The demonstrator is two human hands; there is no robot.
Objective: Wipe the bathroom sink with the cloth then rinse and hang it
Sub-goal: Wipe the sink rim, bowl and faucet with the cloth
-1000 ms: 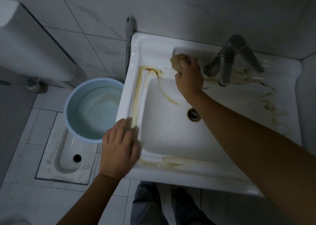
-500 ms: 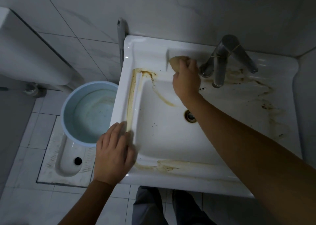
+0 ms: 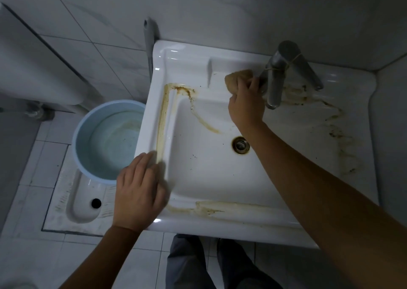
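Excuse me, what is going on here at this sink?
A person is wiping a stained white sink. The right hand grips a tan cloth and presses it on the back ledge, right beside the tap. The left hand rests flat on the front-left rim. Brown stains lie along the left rim and front ledge, so the wiping is not finished. A blue bucket stands on the floor.

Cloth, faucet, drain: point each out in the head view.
cloth (image 3: 233, 77): head view, on its bunched tan end left of the faucet.
faucet (image 3: 276, 84): head view, on the middle of its grey spout.
drain (image 3: 241, 145): head view, on its metal centre.
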